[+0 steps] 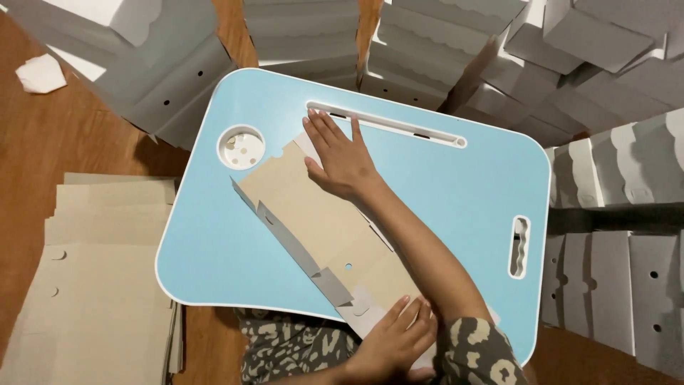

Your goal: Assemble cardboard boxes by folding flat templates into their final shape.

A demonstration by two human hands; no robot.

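A flat brown cardboard box blank (324,221) with grey-white flaps lies diagonally on a light blue lap tray (456,185). My right hand (340,160) rests palm down on the blank's far end, fingers spread and pointing toward the tray's long slot (388,122). My left hand (392,342) grips the blank's near end at the tray's front edge. Its fingers lie over a white flap and its thumb curls beneath. My right forearm crosses over the blank's right side and hides part of it.
A stack of flat brown blanks (100,285) lies on the wooden floor at left. Several folded grey-white boxes (613,271) are piled to the right and along the back (299,36). The tray has a round cup recess (241,147) and a handle cutout (519,247). White crumpled paper (40,74) lies far left.
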